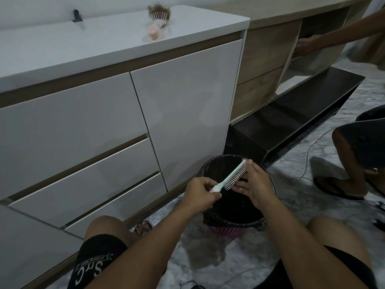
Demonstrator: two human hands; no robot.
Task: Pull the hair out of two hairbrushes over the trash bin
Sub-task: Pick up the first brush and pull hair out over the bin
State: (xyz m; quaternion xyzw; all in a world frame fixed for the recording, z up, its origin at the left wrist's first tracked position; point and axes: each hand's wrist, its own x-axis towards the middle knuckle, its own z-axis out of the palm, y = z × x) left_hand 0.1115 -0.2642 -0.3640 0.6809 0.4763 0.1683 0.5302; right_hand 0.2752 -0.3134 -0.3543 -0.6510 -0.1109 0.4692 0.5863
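Hairbrush [228,177] in pale mint plastic sits just below the centre of the frame, slanting from its handle at lower left up to its tip at upper right, directly above the open mouth of the trash bin [212,165]. The left hand [200,195] is clenched around the handle end, fingers [205,183] curled over it with the thumb underneath. The right hand [253,185] lies along the bristle side, its fingers [239,187] stretched out and pressed against the lower rows of bristles near the handle, while its thumb reaches up beside the brush's tip; that hand is spread flat rather than closed, and whether it pinches any hair cannot be told. The bin is lined with a black bag over a pink basket and stands on the marbled floor against a white cabinet [183,105]. At upper left of the frame, on the white counter [62,46], a second hairbrush [158,19] with a pink handle lies matted with brown hair. At the right edge another person's arm [337,36] reaches into a wooden shelf.
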